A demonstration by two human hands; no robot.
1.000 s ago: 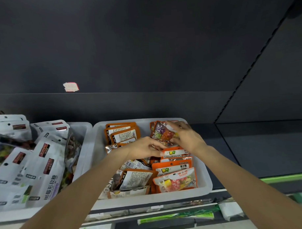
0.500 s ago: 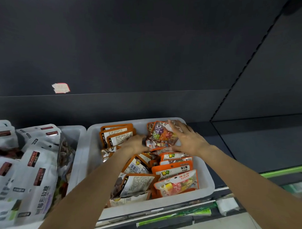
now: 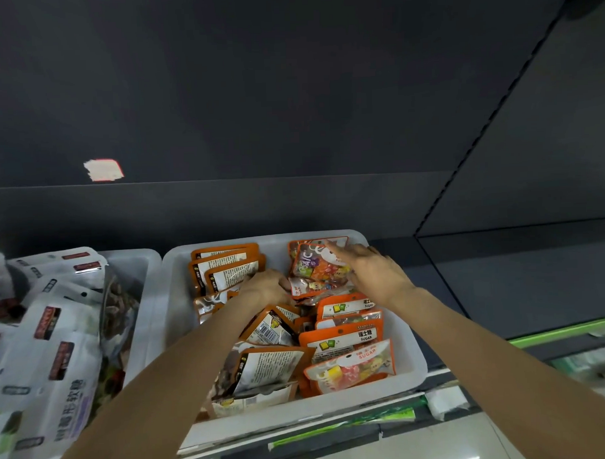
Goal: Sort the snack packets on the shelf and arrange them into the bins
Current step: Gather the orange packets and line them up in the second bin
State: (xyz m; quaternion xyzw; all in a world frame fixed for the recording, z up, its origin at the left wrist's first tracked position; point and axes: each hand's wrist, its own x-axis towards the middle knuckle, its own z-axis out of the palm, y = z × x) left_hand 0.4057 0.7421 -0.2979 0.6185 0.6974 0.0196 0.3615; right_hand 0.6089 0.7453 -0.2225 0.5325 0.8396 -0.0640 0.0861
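In the white bin (image 3: 407,370), the left hand (image 3: 267,287) grips a candy packet (image 3: 318,268); the right hand (image 3: 371,271) rests flat on it, fingers straight.

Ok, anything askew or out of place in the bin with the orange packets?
Yes. In the white bin, the front-left packets lie tilted and overlapping, backs up, unlike the neat right row. The left hand is among them; the right hand rests on the rear stack.
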